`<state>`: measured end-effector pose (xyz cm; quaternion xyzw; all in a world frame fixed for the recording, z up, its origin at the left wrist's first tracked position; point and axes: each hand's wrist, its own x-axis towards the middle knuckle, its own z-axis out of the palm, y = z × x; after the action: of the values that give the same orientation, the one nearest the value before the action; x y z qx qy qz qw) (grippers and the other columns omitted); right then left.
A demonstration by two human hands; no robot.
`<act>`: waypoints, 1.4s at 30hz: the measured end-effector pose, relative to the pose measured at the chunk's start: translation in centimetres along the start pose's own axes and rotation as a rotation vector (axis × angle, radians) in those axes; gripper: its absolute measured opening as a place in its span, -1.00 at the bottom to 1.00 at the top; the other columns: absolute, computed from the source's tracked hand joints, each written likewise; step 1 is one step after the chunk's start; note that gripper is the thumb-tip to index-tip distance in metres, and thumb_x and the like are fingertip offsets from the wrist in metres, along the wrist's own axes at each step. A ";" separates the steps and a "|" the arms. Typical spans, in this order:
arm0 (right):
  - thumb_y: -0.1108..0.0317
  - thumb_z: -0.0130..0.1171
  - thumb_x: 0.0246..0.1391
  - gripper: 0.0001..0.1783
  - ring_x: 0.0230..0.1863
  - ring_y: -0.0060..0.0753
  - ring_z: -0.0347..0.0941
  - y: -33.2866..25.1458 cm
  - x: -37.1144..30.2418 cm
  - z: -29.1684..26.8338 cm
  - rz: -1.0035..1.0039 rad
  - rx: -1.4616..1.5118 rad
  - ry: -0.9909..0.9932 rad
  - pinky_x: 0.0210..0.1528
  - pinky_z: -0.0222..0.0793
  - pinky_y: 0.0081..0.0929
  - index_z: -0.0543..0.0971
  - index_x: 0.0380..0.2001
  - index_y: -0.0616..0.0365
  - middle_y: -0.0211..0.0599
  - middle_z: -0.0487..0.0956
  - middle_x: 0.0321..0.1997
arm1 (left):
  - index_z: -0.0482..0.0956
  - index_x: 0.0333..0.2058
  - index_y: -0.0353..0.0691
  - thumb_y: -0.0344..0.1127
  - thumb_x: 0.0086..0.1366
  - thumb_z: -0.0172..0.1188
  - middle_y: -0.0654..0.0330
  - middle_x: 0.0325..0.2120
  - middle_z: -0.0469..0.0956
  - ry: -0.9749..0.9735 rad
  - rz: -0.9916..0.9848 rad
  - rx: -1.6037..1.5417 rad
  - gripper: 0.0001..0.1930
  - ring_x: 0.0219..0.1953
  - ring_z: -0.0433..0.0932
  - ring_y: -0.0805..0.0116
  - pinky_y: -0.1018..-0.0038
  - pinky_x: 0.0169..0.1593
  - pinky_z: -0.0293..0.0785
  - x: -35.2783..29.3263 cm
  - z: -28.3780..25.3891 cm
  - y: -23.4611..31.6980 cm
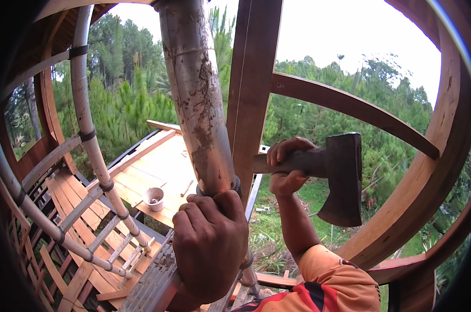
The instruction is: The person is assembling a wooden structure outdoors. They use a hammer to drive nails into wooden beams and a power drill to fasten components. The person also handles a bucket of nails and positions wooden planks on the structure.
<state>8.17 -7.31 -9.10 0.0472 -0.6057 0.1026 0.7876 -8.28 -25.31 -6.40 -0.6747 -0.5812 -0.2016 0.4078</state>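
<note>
My left hand (210, 244) is closed around a thick, mud-smeared metal scaffold pole (196, 99) that rises through the middle of the view. My right hand (287, 165) grips the wooden handle of a hatchet just behind its dark steel head (344, 177), whose blade points down. The hatchet is held in the air to the right of an upright brown wooden post (253, 78). My right arm wears an orange sleeve (329, 283).
A curved wooden frame (433, 171) with arched crosspieces (350, 109) surrounds the right side. Scaffold tubes (89, 140) slant at the left. Below lie a wooden deck (157, 171) with a small white cup (153, 198), slatted planks, grass and pine trees far beneath.
</note>
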 end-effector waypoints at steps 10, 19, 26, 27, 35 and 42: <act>-0.44 0.15 0.10 -0.10 -0.57 -0.52 0.28 -3.4 -0.2 2.1 0.096 -0.055 -0.065 -0.55 0.26 -0.54 0.35 0.11 0.20 -0.32 0.37 -0.43 | 0.41 -0.33 -0.36 -0.39 0.22 0.16 -0.26 -0.38 0.62 -0.030 0.012 -0.031 -0.84 -0.42 0.60 0.12 0.34 -0.33 0.42 -0.2 0.2 -0.2; -0.05 0.00 0.41 -0.56 -0.64 -0.68 0.22 1.8 1.2 -1.5 0.696 -0.186 0.000 -0.61 0.18 -0.56 0.38 -0.09 0.17 -0.53 0.33 -0.52 | 0.44 -0.35 -0.35 -0.35 0.23 0.14 -0.27 -0.38 0.62 -0.030 0.033 -0.049 -0.84 -0.43 0.59 0.08 0.30 -0.34 0.40 -0.1 0.5 0.0; -0.47 0.08 0.13 -0.16 -0.55 -0.52 0.30 -4.4 0.7 0.3 0.071 0.001 -0.006 -0.56 0.22 -0.49 0.35 0.04 0.13 -0.37 0.37 -0.41 | 0.46 -0.35 -0.34 -0.35 0.22 0.15 -0.26 -0.39 0.62 -0.044 0.016 -0.016 -0.84 -0.42 0.59 0.09 0.30 -0.34 0.39 -0.3 0.2 -0.4; -0.46 0.07 0.15 -0.17 -0.55 -0.52 0.30 -4.5 0.8 -0.8 -0.068 0.015 -0.066 -0.56 0.22 -0.48 0.34 0.04 0.12 -0.37 0.37 -0.40 | 0.46 -0.35 -0.34 -0.35 0.22 0.15 -0.26 -0.39 0.62 -0.041 0.025 -0.045 -0.84 -0.42 0.59 0.09 0.30 -0.34 0.39 -0.1 1.3 0.2; -0.19 0.01 0.35 -0.45 -0.63 -0.65 0.24 -0.4 0.8 -0.3 0.718 -0.024 -0.037 -0.60 0.17 -0.54 0.40 -0.10 0.16 -0.47 0.35 -0.51 | 0.44 -0.37 -0.32 -0.33 0.27 0.13 -0.26 -0.40 0.62 -0.013 0.030 0.008 -0.84 -0.43 0.60 0.10 0.31 -0.34 0.40 -0.4 -0.6 -0.8; -0.48 0.01 0.16 -0.17 -0.58 -0.58 0.27 -5.1 2.0 -0.7 -0.087 -0.007 -0.136 -0.59 0.23 -0.57 0.36 0.04 0.12 -0.40 0.31 -0.42 | 0.45 -0.36 -0.35 -0.35 0.23 0.15 -0.26 -0.39 0.62 -0.014 0.040 -0.044 -0.84 -0.43 0.59 0.10 0.31 -0.33 0.40 0.1 1.1 0.2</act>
<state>10.44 -11.95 -7.10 0.0777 -0.6556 0.0625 0.7485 -8.30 -24.38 -7.09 -0.6964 -0.5659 -0.2015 0.3926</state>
